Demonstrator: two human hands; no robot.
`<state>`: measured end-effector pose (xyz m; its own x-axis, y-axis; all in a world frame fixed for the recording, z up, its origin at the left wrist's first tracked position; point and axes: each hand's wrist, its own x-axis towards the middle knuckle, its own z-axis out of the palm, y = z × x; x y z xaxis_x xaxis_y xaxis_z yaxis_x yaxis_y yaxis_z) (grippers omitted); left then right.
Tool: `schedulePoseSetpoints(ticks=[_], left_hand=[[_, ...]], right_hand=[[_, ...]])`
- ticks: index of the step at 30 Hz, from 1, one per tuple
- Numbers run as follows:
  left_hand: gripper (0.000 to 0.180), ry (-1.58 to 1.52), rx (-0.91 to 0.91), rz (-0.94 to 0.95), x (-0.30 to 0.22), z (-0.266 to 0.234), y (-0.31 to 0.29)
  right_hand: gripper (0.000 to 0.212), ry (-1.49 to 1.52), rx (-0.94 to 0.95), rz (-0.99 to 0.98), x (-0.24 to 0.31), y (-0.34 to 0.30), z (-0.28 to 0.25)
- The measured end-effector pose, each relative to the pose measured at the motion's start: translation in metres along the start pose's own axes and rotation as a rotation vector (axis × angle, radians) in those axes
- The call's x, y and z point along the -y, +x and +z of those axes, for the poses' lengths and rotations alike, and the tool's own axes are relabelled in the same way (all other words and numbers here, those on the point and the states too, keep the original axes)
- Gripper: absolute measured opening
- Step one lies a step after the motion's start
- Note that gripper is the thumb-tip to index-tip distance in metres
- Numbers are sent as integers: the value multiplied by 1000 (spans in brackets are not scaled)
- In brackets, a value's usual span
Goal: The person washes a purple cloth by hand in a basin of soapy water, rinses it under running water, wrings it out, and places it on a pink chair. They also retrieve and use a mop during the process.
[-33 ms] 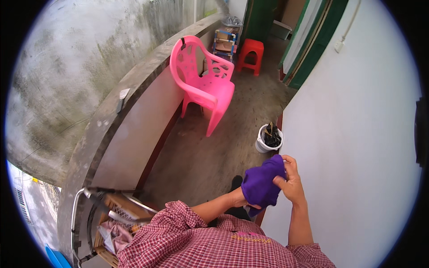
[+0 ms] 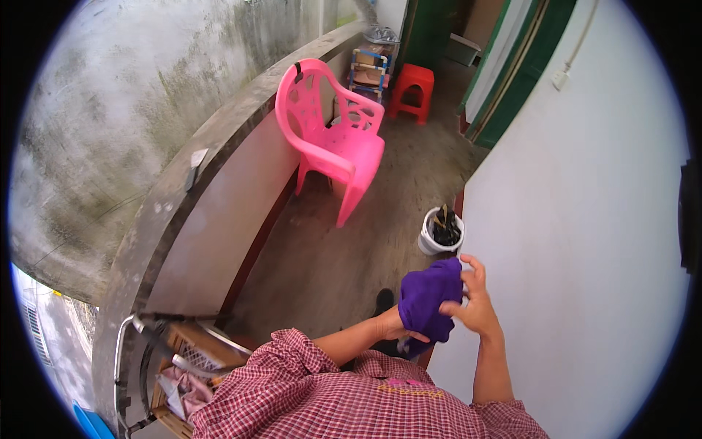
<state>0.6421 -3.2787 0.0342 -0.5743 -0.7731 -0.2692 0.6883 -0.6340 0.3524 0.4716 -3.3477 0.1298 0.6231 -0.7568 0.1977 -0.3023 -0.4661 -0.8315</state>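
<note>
A purple cloth (image 2: pixel 430 298) is bunched up in front of my body, over my left hand (image 2: pixel 395 323). That hand supports the cloth from its near left side; a few fingertips show under the lower edge, and the rest of the fingers are hidden by the fabric. At the cloth's right edge is my right hand (image 2: pixel 475 301), its thumb and fingers apart and curved. The thumb tip reaches the edge of the cloth, and whether it presses on it is hard to tell.
A white bucket (image 2: pixel 425 239) with a black bag stands by the right wall (image 2: pixel 578 241). Ahead are a pink armchair (image 2: pixel 358 150) and a red stool (image 2: pixel 414 78). A low parapet (image 2: pixel 219 124) runs along the left. A wooden crate (image 2: pixel 208 344) with cloths sits at lower left.
My right hand's thumb and fingers have spread further apart, the thumb lower against the cloth's edge. The purple cloth has shifted slightly.
</note>
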Motion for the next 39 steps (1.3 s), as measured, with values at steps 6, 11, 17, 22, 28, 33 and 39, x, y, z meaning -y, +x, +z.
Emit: schedulePoseSetpoints(ticks=[6,11,17,22,28,33,39], left_hand=[[43,1047,-237,295,-151,-38,104],[39,917,-757,482,-245,-121,99],[30,473,-1179,442,-303,-256,49],[17,216,-1561,345,-279,-336,13],[9,-218,-1792,253,-213,-320,9],[8,-585,-1948,260,-206,-221,93],[13,-687,-1856,78,-246,-145,208]], right_hand=[[62,514,134,528,-136,162,-33],[56,999,16,535,-218,325,-57],[44,675,-123,344,-296,534,-57],[34,592,-239,530,-349,696,-55],[24,463,-249,556,-433,875,-29],[29,459,-210,779,-495,994,10],[30,466,-71,792,-536,1086,69]])
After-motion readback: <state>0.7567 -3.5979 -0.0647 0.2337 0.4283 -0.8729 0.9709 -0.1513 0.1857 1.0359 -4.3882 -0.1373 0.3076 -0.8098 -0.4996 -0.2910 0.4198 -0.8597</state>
